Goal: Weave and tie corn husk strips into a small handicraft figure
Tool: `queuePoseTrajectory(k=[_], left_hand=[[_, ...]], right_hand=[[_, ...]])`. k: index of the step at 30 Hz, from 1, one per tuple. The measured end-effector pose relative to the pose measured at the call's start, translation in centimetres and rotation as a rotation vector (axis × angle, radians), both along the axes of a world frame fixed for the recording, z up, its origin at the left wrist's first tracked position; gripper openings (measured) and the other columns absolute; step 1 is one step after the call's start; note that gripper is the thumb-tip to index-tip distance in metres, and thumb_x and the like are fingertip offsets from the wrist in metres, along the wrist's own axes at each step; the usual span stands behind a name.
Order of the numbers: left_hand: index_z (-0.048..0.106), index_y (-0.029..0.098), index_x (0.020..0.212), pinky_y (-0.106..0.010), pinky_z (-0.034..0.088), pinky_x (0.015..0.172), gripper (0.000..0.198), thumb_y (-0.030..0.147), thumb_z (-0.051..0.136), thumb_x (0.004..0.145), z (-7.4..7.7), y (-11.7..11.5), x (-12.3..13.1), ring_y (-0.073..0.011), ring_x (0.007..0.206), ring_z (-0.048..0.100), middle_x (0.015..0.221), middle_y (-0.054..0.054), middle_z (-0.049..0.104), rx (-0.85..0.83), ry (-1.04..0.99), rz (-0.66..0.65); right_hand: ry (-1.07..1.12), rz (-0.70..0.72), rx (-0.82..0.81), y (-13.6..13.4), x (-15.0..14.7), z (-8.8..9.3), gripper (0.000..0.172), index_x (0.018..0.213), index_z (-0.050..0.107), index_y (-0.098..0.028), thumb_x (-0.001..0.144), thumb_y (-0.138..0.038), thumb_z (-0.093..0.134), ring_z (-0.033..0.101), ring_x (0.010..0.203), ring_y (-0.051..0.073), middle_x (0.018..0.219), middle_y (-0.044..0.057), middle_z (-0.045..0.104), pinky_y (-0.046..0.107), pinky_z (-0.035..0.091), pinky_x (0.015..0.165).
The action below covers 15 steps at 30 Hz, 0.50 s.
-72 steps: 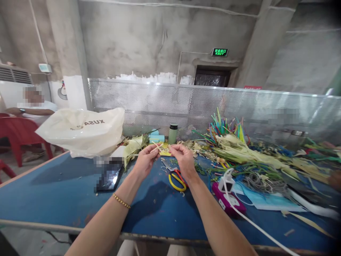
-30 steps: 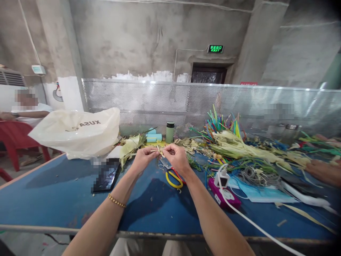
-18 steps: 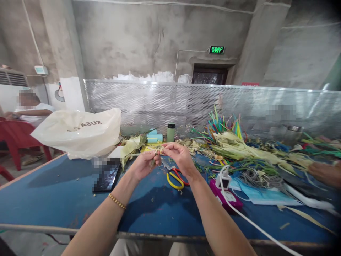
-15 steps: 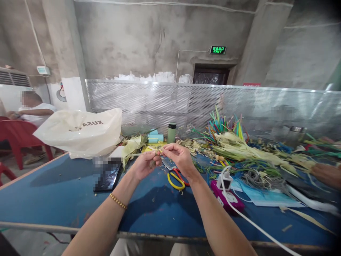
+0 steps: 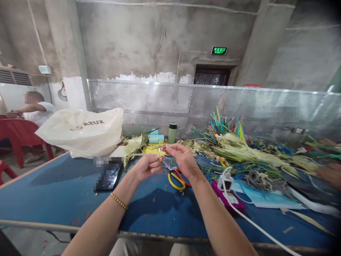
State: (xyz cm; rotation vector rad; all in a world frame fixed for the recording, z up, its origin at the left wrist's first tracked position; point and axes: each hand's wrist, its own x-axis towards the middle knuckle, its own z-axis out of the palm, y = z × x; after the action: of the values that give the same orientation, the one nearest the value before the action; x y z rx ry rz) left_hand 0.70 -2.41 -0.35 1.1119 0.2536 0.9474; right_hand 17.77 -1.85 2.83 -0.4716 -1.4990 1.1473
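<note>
Over the table, my left hand (image 5: 149,166) is closed round a thin pale strip that looks like corn husk (image 5: 160,150), its upper end showing above the fist. My right hand (image 5: 182,158) is just beside it, thumb and fingers pinched at the same pale material; the exact grip is too small to make out. Below the hands lie scissors (image 5: 176,181) with one yellow and one red handle loop. Behind my left hand a wider piece of husk (image 5: 133,144) lies near a dark phone-like device (image 5: 109,176).
A white plastic bag (image 5: 80,131) stands at the left. A green bottle (image 5: 172,133) is at the back. Husks (image 5: 237,145), coloured stems (image 5: 226,124), a purple power socket (image 5: 229,199) with a white cable and a blue mask (image 5: 269,199) fill the right, where another person's hand (image 5: 330,174) shows.
My left fingers have curled into a tighter fist. My right hand has drawn slightly up and away from it, and the pale strip now stands up between them.
</note>
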Motion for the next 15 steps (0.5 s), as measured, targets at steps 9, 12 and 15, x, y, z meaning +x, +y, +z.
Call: queuePoseTrajectory(k=[9, 12, 15], left_hand=[[0.063, 0.010, 0.079, -0.024, 0.035, 0.050, 0.021, 0.030, 0.059, 0.085, -0.12, -0.05, 0.14, -0.0095, 0.037, 0.044, 0.040, 0.006, 0.038, 0.042, 0.137, 0.041], [0.065, 0.009, 0.089, -0.027, 0.042, 0.055, 0.028, 0.036, 0.060, 0.086, 0.21, -0.25, 0.20, -0.0144, 0.047, 0.058, 0.053, -0.004, 0.060, 0.058, 0.166, 0.127], [0.064, 0.009, 0.092, -0.027, 0.045, 0.058, 0.028, 0.037, 0.061, 0.086, 0.72, -0.86, 0.29, -0.0162, 0.055, 0.063, 0.065, -0.009, 0.068, 0.103, 0.196, 0.181]], right_hand=[[-0.154, -0.058, -0.029, -0.05, -0.23, -0.18, 0.020, 0.073, 0.068, -0.016, 0.072, -0.035, 0.075, 0.059, 0.056, 0.013, 0.059, 0.001, 0.066, 0.026, 0.046, 0.058], [-0.078, -0.129, -0.070, 0.20, -0.17, -0.12, 0.022, 0.072, 0.064, -0.016, 0.071, -0.036, 0.075, 0.058, 0.052, 0.013, 0.054, 0.000, 0.063, 0.024, 0.042, 0.052], [-0.058, -0.164, -0.087, 0.36, 0.10, 0.06, 0.024, 0.070, 0.062, -0.017, 0.068, -0.036, 0.076, 0.062, 0.055, 0.015, 0.056, 0.001, 0.065, 0.026, 0.045, 0.055]])
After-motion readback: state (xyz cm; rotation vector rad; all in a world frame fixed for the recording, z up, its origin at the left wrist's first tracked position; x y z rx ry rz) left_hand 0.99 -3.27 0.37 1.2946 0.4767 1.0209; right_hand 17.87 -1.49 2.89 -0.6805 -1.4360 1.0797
